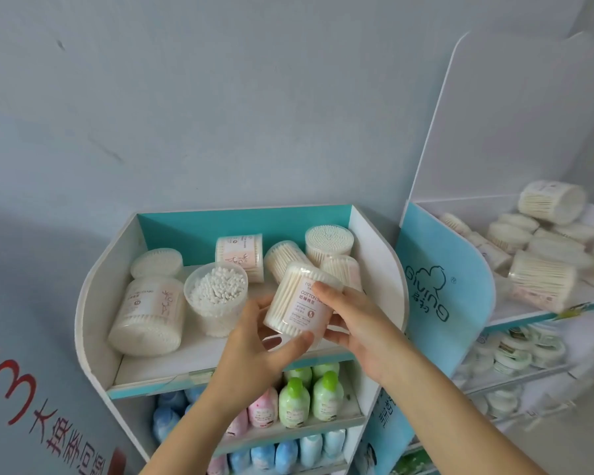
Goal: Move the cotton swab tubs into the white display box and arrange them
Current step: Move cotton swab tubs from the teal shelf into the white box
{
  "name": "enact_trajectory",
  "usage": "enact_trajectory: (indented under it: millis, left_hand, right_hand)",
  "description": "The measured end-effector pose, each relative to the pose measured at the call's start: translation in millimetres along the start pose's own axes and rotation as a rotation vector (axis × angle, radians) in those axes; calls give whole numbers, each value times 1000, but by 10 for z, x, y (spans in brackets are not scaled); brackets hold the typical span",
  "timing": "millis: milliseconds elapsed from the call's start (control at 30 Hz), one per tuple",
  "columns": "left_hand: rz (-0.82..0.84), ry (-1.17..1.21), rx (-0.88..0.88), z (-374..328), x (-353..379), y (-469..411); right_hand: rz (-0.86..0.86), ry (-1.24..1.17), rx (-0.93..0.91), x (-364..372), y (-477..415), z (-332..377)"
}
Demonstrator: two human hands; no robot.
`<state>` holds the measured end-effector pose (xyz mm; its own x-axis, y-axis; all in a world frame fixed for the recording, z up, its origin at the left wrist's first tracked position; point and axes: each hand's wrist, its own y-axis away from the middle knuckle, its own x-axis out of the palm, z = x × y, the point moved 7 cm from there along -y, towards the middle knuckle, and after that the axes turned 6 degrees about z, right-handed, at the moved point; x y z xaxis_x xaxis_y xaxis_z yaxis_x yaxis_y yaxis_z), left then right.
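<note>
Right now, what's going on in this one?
A person holds one cotton swab tub in both hands. The left hand has its grip at the tub's lower end and the right hand is round its side, just above the front of the white display box. Several other tubs sit in the box, some upright and some lying on their sides, not yet tidy. A pile of tubs lies on the neighbouring shelf to the right.

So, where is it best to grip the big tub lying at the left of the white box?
Probably the big tub is best spanned across its curved wall near the front end, from above: it lies on its side, that end toward the open front.
</note>
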<state>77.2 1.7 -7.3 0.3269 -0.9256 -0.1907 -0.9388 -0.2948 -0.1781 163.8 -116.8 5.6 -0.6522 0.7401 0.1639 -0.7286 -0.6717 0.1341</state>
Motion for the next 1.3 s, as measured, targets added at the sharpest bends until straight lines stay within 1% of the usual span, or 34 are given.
enact_trajectory:
  millis: [167,300,467,667,767,833,933,1000,1167,1300]
  left_hand:
    - [-23,-60,22,-186,231,45]
    - [-34,-97,68,-448,639,67]
    - [-28,-169,96,-639,1466,39]
    - [30,-264,148,-737,2462,-4]
    - [86,-299,160,-707,2846,-50]
    - [130,-373,164,-672,3072,-107]
    - [199,-511,189,-653,3398,-209]
    - [210,-562,208,-664,3558,-280]
    - [256,-593,305,-790,3844,-510]
    - [251,-594,377,-884,4012,-812]
  right_hand:
    - [38,-6,-58,-203,181,147]
    - [72,8,-108,-548,426,313]
    - [27,29,-108,-1349,770,415]
    - [-29,44,-80,-2289,1107,321]
    - [-93,17,-66,-2671,1271,265]
    - [-139,1,-63,-2899,1362,233]
    - [-246,-13,-75,-3276,1435,203]
    - [-339,-18,-86,-3549,1454,200]
    - [-540,-12,-129,-4208,1456,272]
    - [-646,-5,-170,-4638,1386,346]
